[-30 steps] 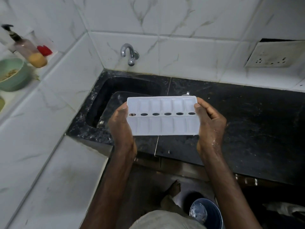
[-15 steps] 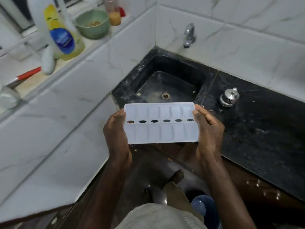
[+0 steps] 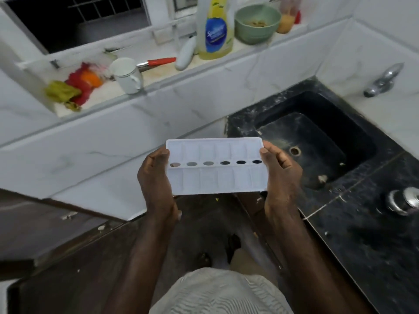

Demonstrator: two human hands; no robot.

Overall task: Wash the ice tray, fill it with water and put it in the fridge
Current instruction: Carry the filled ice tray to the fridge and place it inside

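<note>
Ice tray [image 3: 216,177] held level between both hands, long axis left-right; left hand [image 3: 156,177] and right hand [image 3: 281,175] each grasp a short end. Sink [image 3: 317,137] lies to the right; fridge not in view.

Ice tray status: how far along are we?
Done, it seems: the washing, since the ice tray is away from the tap and sink. Whether its cells hold water cannot be told. In hand: left hand and right hand each have a grip on one end, holding it level over the floor. Left: filling, if not done, and the fridge, which is not in view.
</note>
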